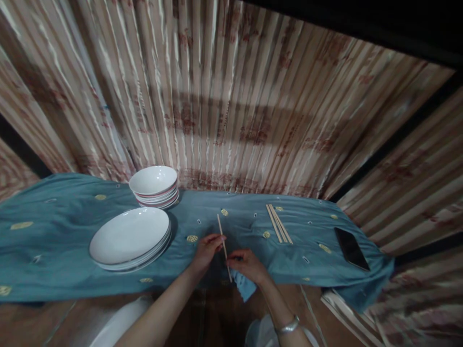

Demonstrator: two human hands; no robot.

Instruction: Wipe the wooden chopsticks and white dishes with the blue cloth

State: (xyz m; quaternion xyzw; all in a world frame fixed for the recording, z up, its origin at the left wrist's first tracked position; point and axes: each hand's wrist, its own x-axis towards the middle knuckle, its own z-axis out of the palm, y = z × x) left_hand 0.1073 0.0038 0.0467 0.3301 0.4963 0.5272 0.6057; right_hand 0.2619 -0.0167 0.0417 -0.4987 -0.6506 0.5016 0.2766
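Observation:
A light wooden chopstick (219,224) slants between my two hands, over the front part of the table. My left hand (207,249) pinches it near its middle. Lower down, the fingers of my right hand (248,264) are closed at the chopstick, and a light blue cloth (245,286) hangs beneath them from the same hand. Whether the cloth wraps the chopstick is hidden by my fingers. To the right of my hands, several more chopsticks (278,224) lie side by side on the tablecloth.
A teal patterned cloth (202,205) covers the table. On the left stand a stack of white plates (130,236) and, behind it, a stack of white bowls (155,182). A black phone (351,249) lies near the right end. Pleated curtains (231,120) hang behind.

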